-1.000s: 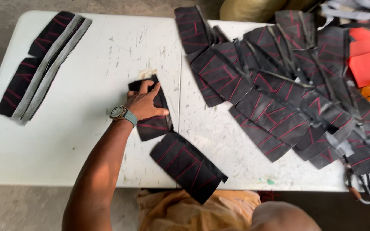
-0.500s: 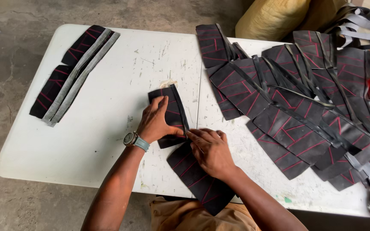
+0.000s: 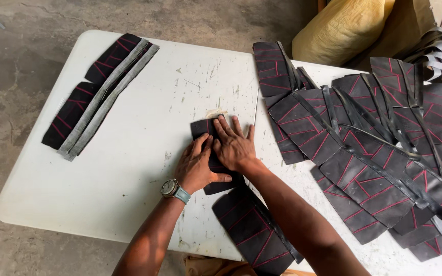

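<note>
A black fabric piece with red stitched lines [image 3: 201, 128] lies flat near the middle of the white table [image 3: 144, 153]. Both my hands press down on it, palms flat and fingers spread. My left hand [image 3: 196, 166], with a wristwatch on its wrist, covers its lower left part. My right hand [image 3: 233, 144] lies over its right side, overlapping the left hand's fingertips. A second black piece with red lines [image 3: 254, 232] lies just below, at the table's near edge, partly under my right forearm.
A big heap of black pieces with red stitching [image 3: 364, 148] covers the table's right half. A stack of black pieces and grey strips [image 3: 101, 92] lies at the far left. A yellow sack [image 3: 341, 28] stands behind the table on the concrete floor.
My right hand came in from the lower right and moved up onto the black piece beside my left hand. Both hands now lie flat on it; the camera moved nearer.
</note>
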